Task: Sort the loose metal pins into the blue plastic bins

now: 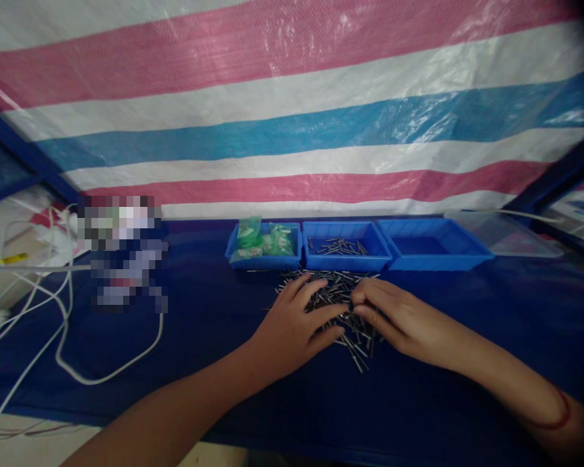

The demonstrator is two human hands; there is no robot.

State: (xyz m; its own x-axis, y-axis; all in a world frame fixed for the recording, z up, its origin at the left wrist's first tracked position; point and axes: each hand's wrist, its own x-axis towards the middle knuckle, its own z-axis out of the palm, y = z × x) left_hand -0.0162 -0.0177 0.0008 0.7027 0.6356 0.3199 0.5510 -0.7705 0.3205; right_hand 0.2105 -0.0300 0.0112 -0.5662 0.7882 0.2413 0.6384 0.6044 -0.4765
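A loose pile of thin metal pins (359,344), which look like blind rivets, lies on the dark blue tabletop (214,331). My left hand (292,321) rests over the left side of the pile with its fingers spread, touching the pins. At the pile's right edge, my right hand (411,318) has thumb and fingers drawn together in a pinch; what is between them is hidden. Just behind the pile, the middle blue bin (348,263) contains several similar pins (340,246).
The left blue bin (267,263) holds green plastic bags (277,240) of small parts. To the right are another blue bin (438,261) and a clear plastic sheet (511,233). White cables (85,379) trail across the table's left side. A striped tarp (292,143) hangs behind.
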